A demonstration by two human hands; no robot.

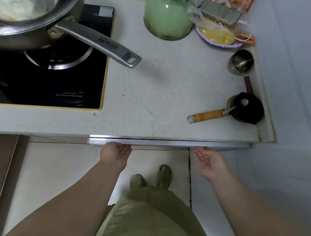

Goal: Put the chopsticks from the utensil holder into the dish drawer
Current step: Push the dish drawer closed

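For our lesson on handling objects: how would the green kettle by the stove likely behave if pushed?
The green kettle looks like enamelled metal, so probably rigid and fairly heavy. Its broad base suggests it would slide rather than tip. The glossy finish may be slippery and could chip.

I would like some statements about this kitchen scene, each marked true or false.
1. Both hands, left hand and right hand, are at the drawer front under the counter. True.
2. The pan sits on the stove. True.
3. The green kettle stands on the floor. False: it stands on the counter.
4. A hand holds chopsticks. False: neither hand holds any.
5. The phone lies beside the stove. False: it lies on bagged food right of the kettle.
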